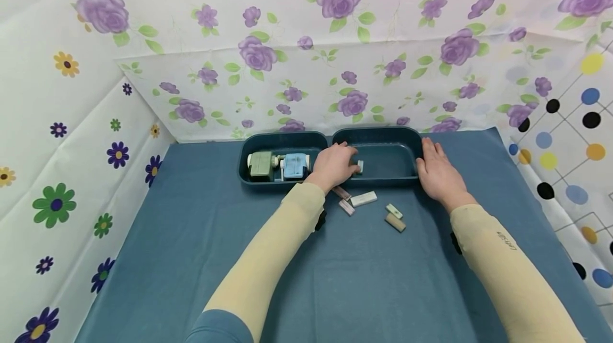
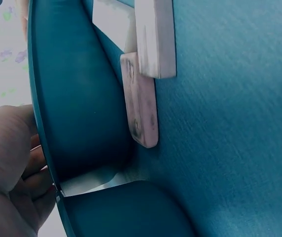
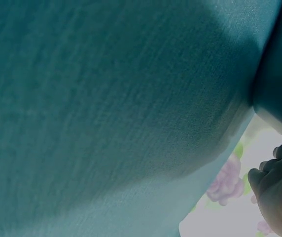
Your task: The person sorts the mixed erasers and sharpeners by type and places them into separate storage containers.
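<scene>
Bent over the left end of the right one of two dark-blue plastic trays [image 1: 390, 160], the left hand [image 1: 332, 164] has its fingers at a small, pale, rectangular block [image 1: 361, 167] inside (whether they pinch it, I cannot tell), its visible long side roughly front to back. The right hand [image 1: 439, 174] lays straight fingers along the tray's outer end, presumably steadying it.

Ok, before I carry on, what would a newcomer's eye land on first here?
Probably the purple-flowered backdrop behind the blue cloth. Next, the green object and light-blue object in the left tray. Then the left hand at the left end of the right tray, the right hand at its right end, loose blocks in front.
</scene>
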Demonstrator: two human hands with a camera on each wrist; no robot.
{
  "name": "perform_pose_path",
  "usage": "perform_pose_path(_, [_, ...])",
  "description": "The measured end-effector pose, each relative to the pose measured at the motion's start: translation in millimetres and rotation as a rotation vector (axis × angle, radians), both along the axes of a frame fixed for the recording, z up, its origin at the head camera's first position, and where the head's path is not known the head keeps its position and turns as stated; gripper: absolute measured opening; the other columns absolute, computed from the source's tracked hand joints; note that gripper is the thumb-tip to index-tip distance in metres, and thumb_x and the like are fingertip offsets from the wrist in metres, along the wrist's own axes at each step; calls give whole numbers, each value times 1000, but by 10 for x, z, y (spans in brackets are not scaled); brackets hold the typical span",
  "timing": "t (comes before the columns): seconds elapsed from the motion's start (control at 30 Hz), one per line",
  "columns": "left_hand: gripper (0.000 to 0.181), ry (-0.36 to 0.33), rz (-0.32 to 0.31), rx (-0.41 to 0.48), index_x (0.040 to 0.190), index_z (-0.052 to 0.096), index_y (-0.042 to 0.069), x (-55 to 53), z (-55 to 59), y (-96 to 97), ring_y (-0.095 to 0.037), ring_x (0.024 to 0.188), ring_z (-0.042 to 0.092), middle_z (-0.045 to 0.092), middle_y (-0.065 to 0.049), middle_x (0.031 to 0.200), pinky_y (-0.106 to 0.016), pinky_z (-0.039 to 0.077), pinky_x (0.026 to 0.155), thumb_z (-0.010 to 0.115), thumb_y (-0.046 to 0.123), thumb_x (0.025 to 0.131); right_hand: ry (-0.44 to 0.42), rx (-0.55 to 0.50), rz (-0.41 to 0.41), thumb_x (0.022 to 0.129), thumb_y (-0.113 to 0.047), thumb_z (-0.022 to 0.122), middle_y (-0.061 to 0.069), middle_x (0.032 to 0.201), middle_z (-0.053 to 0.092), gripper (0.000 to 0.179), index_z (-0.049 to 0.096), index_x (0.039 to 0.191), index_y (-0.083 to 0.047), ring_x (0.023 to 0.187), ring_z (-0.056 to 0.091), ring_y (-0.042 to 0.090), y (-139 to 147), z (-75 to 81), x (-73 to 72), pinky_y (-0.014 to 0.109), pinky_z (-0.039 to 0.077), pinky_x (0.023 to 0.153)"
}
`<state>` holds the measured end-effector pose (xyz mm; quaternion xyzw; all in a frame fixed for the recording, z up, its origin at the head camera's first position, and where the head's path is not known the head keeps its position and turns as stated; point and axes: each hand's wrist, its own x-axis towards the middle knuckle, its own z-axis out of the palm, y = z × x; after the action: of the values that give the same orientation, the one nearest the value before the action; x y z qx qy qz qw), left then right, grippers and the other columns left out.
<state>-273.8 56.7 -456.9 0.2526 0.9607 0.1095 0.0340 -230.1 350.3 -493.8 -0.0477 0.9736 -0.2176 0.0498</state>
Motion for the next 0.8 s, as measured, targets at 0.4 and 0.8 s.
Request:
perform_pose_path(0.4, [49,23,10,69,143,71,18,123,23,-53,-20,151,46,74,1,134,-41,54,108,75,43,102,7,-3,-4,119,-32,25,22,177,-5,67,-7,170,-2,162,-5,46,-3,-15,7,62,5,130])
perform_pose_path(0.8, [48,58,29,212,143,71,20,304,36,-207,-17,147,51,75,0,133,-39,60,95,77,43,101,-7,-10,5,119,-31,28,21,178,-5,69,-8,170,-3,162,-7,45,3,12,2,64,6,129])
